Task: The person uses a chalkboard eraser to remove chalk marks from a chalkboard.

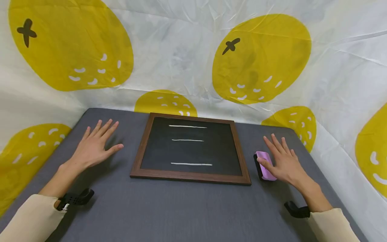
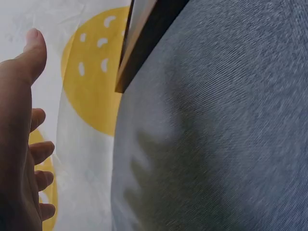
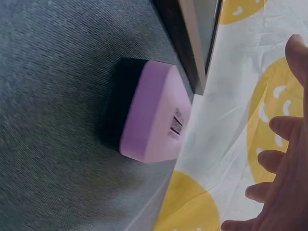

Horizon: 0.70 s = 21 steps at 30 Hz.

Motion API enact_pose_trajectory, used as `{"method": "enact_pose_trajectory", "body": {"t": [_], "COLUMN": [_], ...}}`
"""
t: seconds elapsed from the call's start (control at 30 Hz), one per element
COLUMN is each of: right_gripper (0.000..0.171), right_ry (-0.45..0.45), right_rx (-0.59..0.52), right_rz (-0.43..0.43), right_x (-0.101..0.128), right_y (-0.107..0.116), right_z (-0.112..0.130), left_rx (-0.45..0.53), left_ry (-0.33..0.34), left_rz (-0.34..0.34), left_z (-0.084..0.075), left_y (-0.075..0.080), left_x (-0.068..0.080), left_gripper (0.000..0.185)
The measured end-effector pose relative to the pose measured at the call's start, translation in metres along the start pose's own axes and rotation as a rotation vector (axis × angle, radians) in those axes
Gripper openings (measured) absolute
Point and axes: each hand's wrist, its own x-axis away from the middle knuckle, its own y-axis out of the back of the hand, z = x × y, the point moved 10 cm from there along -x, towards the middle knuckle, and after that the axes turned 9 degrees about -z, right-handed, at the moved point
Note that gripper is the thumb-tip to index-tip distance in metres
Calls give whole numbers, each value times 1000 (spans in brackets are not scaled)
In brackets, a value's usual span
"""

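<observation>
A small blackboard in a brown wooden frame lies on the grey table, with three white chalk lines drawn across it. To its right is a purple board eraser with a black underside, seen close up in the right wrist view. My right hand hovers over the table beside the eraser, fingers spread, its thumb overlapping the eraser in the head view. Left of the board, my left hand is held above the table with fingers spread and nothing in it.
The grey table has rounded far corners. White cloth printed with large yellow fruit hangs round its back and sides. Both wrists wear black straps with small mounts, below beige sleeves.
</observation>
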Motion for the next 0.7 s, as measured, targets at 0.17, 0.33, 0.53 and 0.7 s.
{"method": "enact_pose_trajectory", "body": {"t": [0.17, 0.33, 0.53, 0.7], "right_gripper": [81, 80, 75, 74], "right_ry": [-26, -55, -104, -124], "right_rx": [-11, -43, -172, -209], "right_rz": [-5, -28, -113, -101], "right_x": [7, 14, 20, 26], "right_y": [-11, -13, -18, -33], "right_z": [-3, -6, -13, -17], "left_rx": [17, 39, 106, 202], "left_ry": [-8, -21, -27, 31], "left_rz": [11, 3, -14, -48], "left_z": [-4, -12, -22, -26], "left_y": [-13, -16, -27, -42], "left_x": [1, -3, -7, 5], "left_gripper": [85, 85, 83, 80]}}
